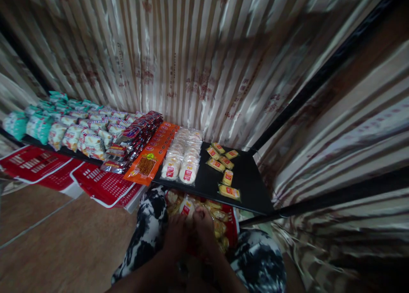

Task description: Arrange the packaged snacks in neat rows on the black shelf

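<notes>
Cracker packet [185, 207] is flanked by left hand [175, 230] and right hand [205, 225], fronting black shelf [251, 180] | fingers bent | any pinch cannot be told

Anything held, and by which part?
Can't tell: left hand and right hand are at the near edge of a white packet, but dimness hides any grip.

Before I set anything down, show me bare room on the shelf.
Free: the right end of the shelf, between the yellow snacks and the curtain, plus a strip between those snacks and the white crackers. Crowded: leftward from the crackers, through the orange packet to the green bags.
</notes>
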A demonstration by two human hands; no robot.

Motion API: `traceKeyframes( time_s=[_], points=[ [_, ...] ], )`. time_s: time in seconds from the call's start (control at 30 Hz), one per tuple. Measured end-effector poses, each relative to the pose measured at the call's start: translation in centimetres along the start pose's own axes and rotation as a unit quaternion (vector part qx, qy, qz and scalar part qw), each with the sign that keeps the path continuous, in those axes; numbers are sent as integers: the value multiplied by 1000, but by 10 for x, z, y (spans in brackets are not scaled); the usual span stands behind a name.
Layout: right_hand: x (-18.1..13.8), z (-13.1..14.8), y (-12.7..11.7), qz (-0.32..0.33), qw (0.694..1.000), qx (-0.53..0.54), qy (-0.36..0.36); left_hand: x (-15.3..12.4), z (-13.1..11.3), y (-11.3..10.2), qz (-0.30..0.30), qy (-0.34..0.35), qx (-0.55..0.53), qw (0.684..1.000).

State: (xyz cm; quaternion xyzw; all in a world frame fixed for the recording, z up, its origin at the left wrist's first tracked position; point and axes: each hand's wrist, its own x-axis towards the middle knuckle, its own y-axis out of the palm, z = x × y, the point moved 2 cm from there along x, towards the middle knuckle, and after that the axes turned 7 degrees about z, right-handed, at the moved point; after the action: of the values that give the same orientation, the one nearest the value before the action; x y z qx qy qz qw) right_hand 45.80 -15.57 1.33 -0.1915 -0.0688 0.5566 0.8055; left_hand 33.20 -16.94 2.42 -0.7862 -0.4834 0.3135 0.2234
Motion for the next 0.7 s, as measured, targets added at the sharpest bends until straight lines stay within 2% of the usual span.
traceKeyframes(
  time_s=[0.17, 0.33, 0.5, 0.6, 0.7],
  points=[
    [-6, 19, -8, 48, 994, 100, -5, 5, 10, -10, -91, 3, -82, 992],
    [-7, 34, -8, 85, 983, 162, -31, 15, 16, -22, -38, -18, -242, 969],
    [-4, 40, 1, 65, 973, 220, -12, 19, 17, -31, -76, -8, -289, 954],
    [-2, 33, 7, 38, 970, 239, 23, 18, 14, -34, -86, -9, -310, 947],
    [0, 26, 9, 45, 966, 248, 51, 19, 9, -37, -85, -14, -310, 947]
  ],
)
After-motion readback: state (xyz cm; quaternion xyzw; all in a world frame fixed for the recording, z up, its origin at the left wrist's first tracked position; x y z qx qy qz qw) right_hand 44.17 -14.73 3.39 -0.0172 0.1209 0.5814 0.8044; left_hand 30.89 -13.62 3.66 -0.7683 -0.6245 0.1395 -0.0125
